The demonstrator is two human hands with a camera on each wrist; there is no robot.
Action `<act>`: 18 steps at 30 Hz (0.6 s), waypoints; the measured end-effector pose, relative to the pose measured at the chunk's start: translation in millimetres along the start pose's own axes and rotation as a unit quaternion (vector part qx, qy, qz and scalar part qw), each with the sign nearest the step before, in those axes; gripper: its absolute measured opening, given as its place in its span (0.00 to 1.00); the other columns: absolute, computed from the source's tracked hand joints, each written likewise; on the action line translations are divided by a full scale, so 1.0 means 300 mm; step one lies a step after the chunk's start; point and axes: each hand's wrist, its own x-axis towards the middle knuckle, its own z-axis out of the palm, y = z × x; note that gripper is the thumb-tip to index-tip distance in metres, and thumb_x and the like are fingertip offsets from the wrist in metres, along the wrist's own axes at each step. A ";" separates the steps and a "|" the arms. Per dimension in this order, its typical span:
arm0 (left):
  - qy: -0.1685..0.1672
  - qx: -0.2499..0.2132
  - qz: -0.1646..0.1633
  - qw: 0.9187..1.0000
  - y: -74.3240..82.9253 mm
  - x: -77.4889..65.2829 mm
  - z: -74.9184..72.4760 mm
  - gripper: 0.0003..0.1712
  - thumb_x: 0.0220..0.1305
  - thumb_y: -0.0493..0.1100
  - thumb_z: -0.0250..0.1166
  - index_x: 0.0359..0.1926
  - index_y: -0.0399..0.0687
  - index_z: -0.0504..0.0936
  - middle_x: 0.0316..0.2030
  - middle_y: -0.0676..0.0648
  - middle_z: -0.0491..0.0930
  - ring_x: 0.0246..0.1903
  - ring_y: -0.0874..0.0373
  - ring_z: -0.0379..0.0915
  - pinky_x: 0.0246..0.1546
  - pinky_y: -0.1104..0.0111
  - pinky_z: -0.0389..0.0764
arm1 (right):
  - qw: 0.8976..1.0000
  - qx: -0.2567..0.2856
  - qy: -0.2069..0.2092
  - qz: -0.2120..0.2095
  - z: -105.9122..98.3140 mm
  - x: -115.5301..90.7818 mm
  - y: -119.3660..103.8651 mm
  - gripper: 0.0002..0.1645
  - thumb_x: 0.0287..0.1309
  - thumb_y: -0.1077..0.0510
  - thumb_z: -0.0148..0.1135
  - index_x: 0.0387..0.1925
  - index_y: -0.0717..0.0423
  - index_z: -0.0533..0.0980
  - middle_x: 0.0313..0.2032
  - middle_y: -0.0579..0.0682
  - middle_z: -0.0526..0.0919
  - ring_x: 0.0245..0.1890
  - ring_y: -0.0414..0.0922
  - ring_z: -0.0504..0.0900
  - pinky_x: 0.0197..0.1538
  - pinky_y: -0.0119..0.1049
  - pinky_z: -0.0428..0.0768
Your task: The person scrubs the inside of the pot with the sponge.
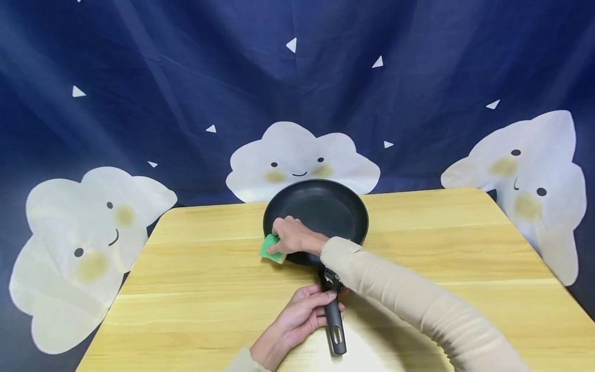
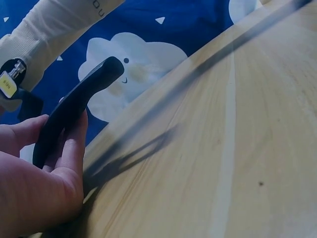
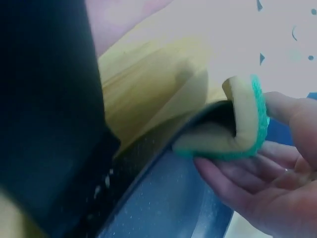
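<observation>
A black frying pan is held above the wooden table, its handle toward me. My left hand grips that handle, thumb on top and fingers beneath; the left wrist view shows the handle between thumb and fingers. With my right hand I pinch a green and yellow sponge over the pan's left rim. In the right wrist view the sponge is folded around the rim, its pale side against the pan and its green side under my fingers. My right forearm crosses above the handle.
The light wooden table spreads out on both sides of the pan. Behind it hangs a dark blue curtain with white clouds and triangles. A dark shadow of the pan and handle falls on the tabletop.
</observation>
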 end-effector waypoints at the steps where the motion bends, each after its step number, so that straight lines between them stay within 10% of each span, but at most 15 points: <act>1: -0.001 0.002 0.000 1.000 0.001 0.000 0.001 0.23 0.65 0.37 0.60 0.58 0.32 0.70 0.53 0.37 0.77 0.39 0.55 0.81 0.37 0.64 0.83 | 1.000 0.011 -0.014 0.004 -0.013 -0.007 0.003 0.24 0.53 0.48 0.69 0.11 0.51 0.68 0.10 0.40 0.61 0.11 0.36 0.59 0.19 0.25 0.61; 6: -0.006 0.018 -0.001 1.000 0.015 -0.002 0.005 0.23 0.66 0.40 0.60 0.58 0.32 0.72 0.51 0.37 0.78 0.39 0.57 0.81 0.38 0.65 0.83 | 0.991 0.113 -0.074 0.020 -0.080 -0.046 0.042 0.16 0.53 0.51 0.70 0.38 0.58 0.82 0.29 0.47 0.83 0.24 0.40 0.81 0.31 0.36 0.82; 13: -0.010 0.032 -0.001 0.999 0.022 -0.007 -0.003 0.22 0.66 0.40 0.59 0.57 0.32 0.72 0.53 0.38 0.78 0.39 0.58 0.80 0.40 0.66 0.82 | 0.967 0.239 -0.084 -0.002 -0.104 -0.128 0.120 0.19 0.55 0.55 0.68 0.46 0.61 0.80 0.32 0.49 0.85 0.29 0.43 0.84 0.37 0.48 0.83; 18: -0.009 0.031 -0.005 0.999 0.012 -0.006 -0.008 0.22 0.65 0.40 0.60 0.57 0.32 0.73 0.54 0.37 0.77 0.40 0.58 0.81 0.41 0.65 0.82 | 0.972 0.227 -0.049 -0.029 -0.102 -0.199 0.154 0.22 0.56 0.53 0.67 0.50 0.59 0.78 0.37 0.46 0.85 0.37 0.40 0.83 0.42 0.44 0.82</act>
